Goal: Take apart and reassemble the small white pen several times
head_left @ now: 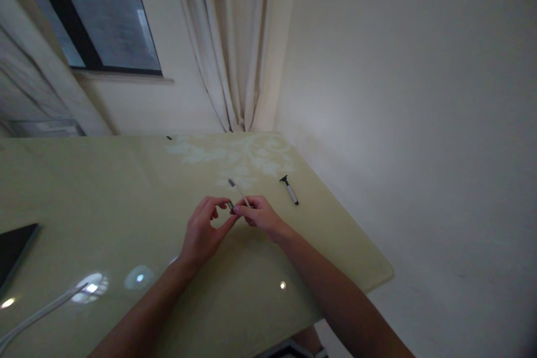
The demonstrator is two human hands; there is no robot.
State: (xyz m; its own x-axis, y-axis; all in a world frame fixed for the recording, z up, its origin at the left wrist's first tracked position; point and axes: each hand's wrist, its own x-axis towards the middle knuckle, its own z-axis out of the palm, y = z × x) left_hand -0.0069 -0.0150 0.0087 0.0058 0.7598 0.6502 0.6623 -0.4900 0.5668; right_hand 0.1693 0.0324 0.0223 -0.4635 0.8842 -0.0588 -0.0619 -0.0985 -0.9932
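Note:
Over the pale yellow-green table, both hands meet near the middle. My left hand has its thumb and forefinger closed on a small dark green piece. Beside it, my right hand grips a white toothbrush, its dark bristled head pointing up and to the left. The right thumb tip is at the lower end of the green piece; whether it also grips the piece is unclear. To the right of my hands lies a razor with a black head and a grey handle.
A dark flat object lies at the left table edge, with a white cable near it. A tiny black item is at the far edge. A wall borders the right side; curtains hang behind.

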